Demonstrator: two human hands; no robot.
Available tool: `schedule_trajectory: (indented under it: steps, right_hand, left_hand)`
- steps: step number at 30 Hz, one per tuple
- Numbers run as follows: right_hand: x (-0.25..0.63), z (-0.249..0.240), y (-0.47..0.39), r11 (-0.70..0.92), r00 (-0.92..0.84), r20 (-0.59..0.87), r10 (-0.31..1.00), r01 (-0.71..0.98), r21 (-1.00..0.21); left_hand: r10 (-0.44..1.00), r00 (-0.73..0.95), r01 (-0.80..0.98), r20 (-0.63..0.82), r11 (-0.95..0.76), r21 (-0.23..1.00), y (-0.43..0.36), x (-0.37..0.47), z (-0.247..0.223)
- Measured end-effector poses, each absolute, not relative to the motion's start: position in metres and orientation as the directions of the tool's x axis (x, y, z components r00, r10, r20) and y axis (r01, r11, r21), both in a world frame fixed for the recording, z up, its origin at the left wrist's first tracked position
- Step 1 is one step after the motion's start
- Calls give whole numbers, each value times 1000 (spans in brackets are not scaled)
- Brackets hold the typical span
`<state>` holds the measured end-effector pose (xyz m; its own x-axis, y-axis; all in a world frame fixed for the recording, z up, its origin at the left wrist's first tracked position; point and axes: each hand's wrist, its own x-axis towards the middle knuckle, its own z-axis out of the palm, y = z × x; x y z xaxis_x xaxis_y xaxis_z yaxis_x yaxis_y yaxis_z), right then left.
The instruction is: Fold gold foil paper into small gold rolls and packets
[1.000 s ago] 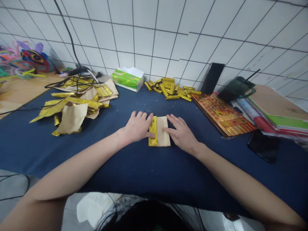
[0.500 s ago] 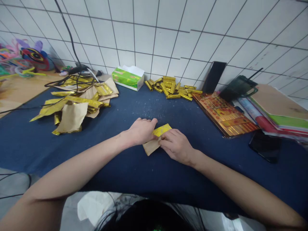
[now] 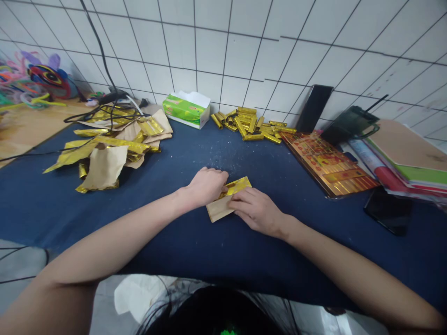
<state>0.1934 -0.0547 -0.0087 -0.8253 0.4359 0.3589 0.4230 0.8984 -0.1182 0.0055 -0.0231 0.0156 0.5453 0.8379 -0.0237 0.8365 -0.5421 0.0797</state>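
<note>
A sheet of gold-faced paper with a tan back lies on the dark blue table cover, partly folded over so both sides show. My left hand is closed on its left upper part, thumb side against the gold face. From the right, my right hand pinches the paper near the fold, fingertips pressed together. Parts of the sheet are hidden under my fingers. Beyond my hands, by the wall, lies a pile of rolled gold paper tubes.
Crumpled gold and tan paper with black cables sits to the left. A green tissue box stands by the tiled wall. To the right are an orange-gold packet, an upright phone, a dark pitcher, folders and a flat phone.
My right hand's fingers have shifted slightly on the paper, and more of the tan flap and gold face shows. The view has moved a little.
</note>
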Motion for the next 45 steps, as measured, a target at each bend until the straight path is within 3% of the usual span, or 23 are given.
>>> schedule_trajectory:
  steps: [4, 7, 13, 19, 26, 45]
  right_hand:
    - [199, -9, -48, 858, -759, 403, 511, 479, -184]
    - [202, -9, -44, 826, -723, 399, 564, 510, -242]
    - [204, -2, -41, 756, -726, 278, 629, 487, -438]
    - [209, -1, -33, 645, -649, 234, 724, 515, -565]
    - [210, -8, -23, 266, -397, 42, 917, 528, -807]
    - [204, -13, -21, 260, -354, 54, 934, 569, -780]
  left_hand:
    - [803, 586, 810, 111, -583, -62, -24, 5, 16]
    - [806, 579, 815, 123, -573, -83, -29, 7, 21]
    - [749, 649, 751, -137, -601, 273, -41, 11, 30]
    - [700, 686, 721, -200, -616, 318, -34, 6, 30]
    - [721, 646, 750, -251, -538, 385, -28, 5, 34]
    - [773, 553, 824, -309, -455, 337, -31, 6, 35]
